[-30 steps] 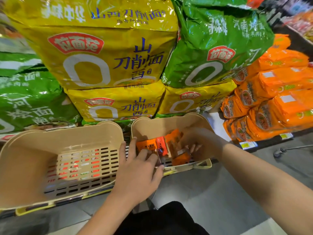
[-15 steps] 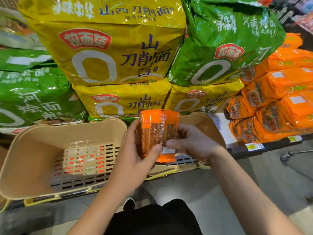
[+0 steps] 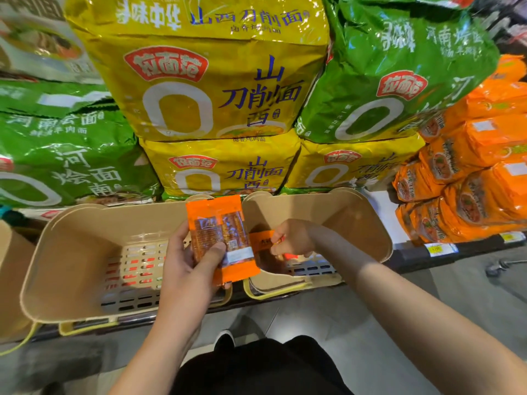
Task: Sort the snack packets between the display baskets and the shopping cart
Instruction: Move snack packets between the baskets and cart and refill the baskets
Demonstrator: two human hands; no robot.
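Left hand point(image 3: 182, 269) now grips the packets point(image 3: 222, 238) alone, right hand point(image 3: 291, 238) back in right basket point(image 3: 370, 223) pinching another packet point(image 3: 261, 240) — gathering continues.

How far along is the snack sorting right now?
Midway, it seems. Done: the left basket shows no packets inside. In hand: the left hand holds a stack of orange packets above the baskets, and the right hand pinches another packet in the right basket. Left: whatever remains under that hand. No cart is in view.
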